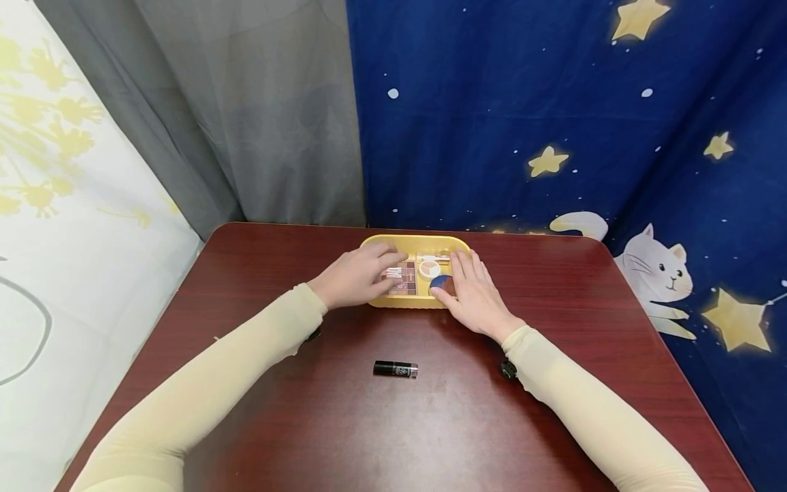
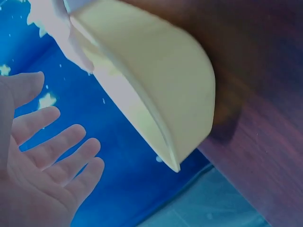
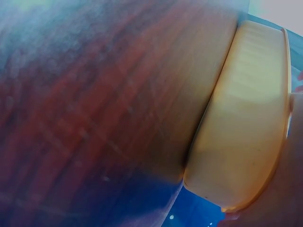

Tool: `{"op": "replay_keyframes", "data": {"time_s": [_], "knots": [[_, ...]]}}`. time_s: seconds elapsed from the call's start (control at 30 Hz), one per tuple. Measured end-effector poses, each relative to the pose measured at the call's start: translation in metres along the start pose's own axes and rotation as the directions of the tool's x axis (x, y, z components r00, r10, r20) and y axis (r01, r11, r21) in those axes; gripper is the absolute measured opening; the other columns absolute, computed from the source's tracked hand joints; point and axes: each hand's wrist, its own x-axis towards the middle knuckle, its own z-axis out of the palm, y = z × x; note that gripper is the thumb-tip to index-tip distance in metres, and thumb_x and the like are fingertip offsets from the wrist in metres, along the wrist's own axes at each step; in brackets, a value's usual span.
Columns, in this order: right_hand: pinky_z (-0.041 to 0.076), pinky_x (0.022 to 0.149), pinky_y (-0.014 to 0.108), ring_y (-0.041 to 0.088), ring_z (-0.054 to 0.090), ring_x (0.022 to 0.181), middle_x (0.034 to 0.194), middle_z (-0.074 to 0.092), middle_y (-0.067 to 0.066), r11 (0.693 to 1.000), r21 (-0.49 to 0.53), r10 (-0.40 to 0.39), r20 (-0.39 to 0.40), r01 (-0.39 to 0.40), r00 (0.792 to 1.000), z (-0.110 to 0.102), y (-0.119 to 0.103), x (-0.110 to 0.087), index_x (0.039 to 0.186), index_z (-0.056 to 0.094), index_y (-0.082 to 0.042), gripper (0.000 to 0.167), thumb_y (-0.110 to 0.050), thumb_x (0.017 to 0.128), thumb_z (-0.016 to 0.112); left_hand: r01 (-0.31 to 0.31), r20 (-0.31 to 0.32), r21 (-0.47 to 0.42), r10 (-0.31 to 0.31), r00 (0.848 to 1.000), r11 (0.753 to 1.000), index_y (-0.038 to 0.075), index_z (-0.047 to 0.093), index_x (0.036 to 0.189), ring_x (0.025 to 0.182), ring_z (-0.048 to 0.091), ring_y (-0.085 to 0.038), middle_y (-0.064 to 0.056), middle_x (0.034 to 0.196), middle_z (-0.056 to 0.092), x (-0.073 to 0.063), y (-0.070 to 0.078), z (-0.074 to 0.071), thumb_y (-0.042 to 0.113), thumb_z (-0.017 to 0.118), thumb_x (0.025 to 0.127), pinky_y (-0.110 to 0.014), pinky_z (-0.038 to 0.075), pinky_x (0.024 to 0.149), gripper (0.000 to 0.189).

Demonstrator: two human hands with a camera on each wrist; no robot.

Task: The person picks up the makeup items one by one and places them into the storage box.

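Note:
A yellow tray [image 1: 418, 303] stands near the far edge of the table, with makeup in it. My left hand [image 1: 359, 273] hovers over its left end, blurred, with the fingers spread, and the left wrist view shows this hand [image 2: 52, 165] beside the tray wall [image 2: 161, 71]. Under those fingers lies an eyeshadow palette [image 1: 402, 280]. My right hand [image 1: 476, 294] rests over the tray's right end, fingers straight. Its thumb touches a round blue item [image 1: 439, 281], partly covered. Between the hands sits a round white-rimmed compact [image 1: 429, 270]. The right wrist view shows the tray's outer side [image 3: 236, 118].
A black tube with a clear end [image 1: 395, 370] lies on the dark red table [image 1: 344, 424], nearer to me than the tray. Slim items [image 1: 434, 258] lie along the tray's back. Grey and blue curtains [image 1: 467, 123] hang right behind the table's far edge.

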Motion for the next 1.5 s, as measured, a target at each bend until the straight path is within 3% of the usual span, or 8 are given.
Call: {"op": "replay_keyframes", "data": {"time_s": [0.1, 0.27, 0.63, 0.87, 1.1, 1.5], "knots": [[0.012, 0.120, 0.053, 0.036, 0.002, 0.152, 0.164, 0.018, 0.019, 1.000, 0.001, -0.003, -0.003, 0.003, 1.000, -0.001, -0.001, 0.000, 0.159, 0.021, 0.000, 0.096, -0.071, 0.098, 0.037, -0.068, -0.051, 0.010, 0.069, 0.996, 0.998, 0.015, 0.061, 0.141, 0.115, 0.057, -0.023, -0.009, 0.132, 0.059, -0.009, 0.009, 0.002, 0.032, 0.066, 0.097, -0.041, 0.054, 0.089, 0.047], [0.016, 0.118, 0.056, 0.039, 0.005, 0.152, 0.163, 0.020, 0.021, 1.000, -0.011, -0.020, -0.020, 0.020, 1.000, -0.002, 0.000, 0.000, 0.158, 0.022, 0.001, 0.094, -0.070, 0.099, 0.038, -0.183, -0.088, 0.011, 0.183, 0.979, 0.983, 0.013, 0.063, 0.138, 0.117, 0.057, -0.022, -0.007, 0.129, 0.061, -0.021, 0.025, 0.010, 0.032, 0.065, 0.098, -0.039, 0.051, 0.095, 0.044], [0.014, 0.119, 0.056, 0.037, 0.004, 0.152, 0.163, 0.020, 0.020, 1.000, 0.004, -0.007, -0.019, 0.007, 1.000, -0.001, 0.000, -0.001, 0.160, 0.019, -0.001, 0.094, -0.068, 0.099, 0.040, -0.303, 0.027, 0.032, 0.302, 0.953, 0.952, 0.012, 0.070, 0.125, 0.101, 0.056, -0.017, 0.000, 0.109, 0.063, -0.041, 0.057, 0.043, 0.032, 0.065, 0.097, -0.034, 0.050, 0.089, 0.035], [0.015, 0.118, 0.057, 0.037, 0.005, 0.152, 0.164, 0.020, 0.020, 1.000, 0.002, -0.001, -0.016, 0.002, 1.000, -0.001, -0.002, -0.002, 0.160, 0.019, -0.001, 0.092, -0.066, 0.099, 0.043, -0.307, 0.114, 0.046, 0.300, 0.947, 0.951, 0.016, 0.069, 0.124, 0.095, 0.054, -0.015, 0.004, 0.103, 0.060, -0.050, 0.064, 0.058, 0.035, 0.068, 0.096, -0.031, 0.049, 0.084, 0.034], [0.017, 0.118, 0.057, 0.036, 0.005, 0.153, 0.164, 0.020, 0.020, 1.000, 0.002, -0.001, -0.019, 0.001, 1.000, -0.001, -0.002, -0.002, 0.158, 0.023, 0.001, 0.089, -0.062, 0.100, 0.047, -0.301, 0.172, 0.077, 0.285, 0.943, 0.951, 0.020, 0.070, 0.113, 0.087, 0.049, -0.014, 0.008, 0.093, 0.054, -0.056, 0.067, 0.066, 0.038, 0.070, 0.094, -0.030, 0.046, 0.074, 0.026], [0.013, 0.119, 0.055, 0.040, 0.008, 0.151, 0.163, 0.021, 0.019, 1.000, 0.014, 0.001, -0.017, -0.001, 1.000, -0.001, -0.005, -0.001, 0.159, 0.022, 0.000, 0.088, -0.061, 0.100, 0.047, -0.307, 0.201, 0.073, 0.288, 0.936, 0.949, 0.019, 0.070, 0.098, 0.084, 0.053, -0.012, 0.009, 0.089, 0.059, -0.061, 0.072, 0.068, 0.035, 0.077, 0.090, -0.029, 0.048, 0.073, 0.019]]}}
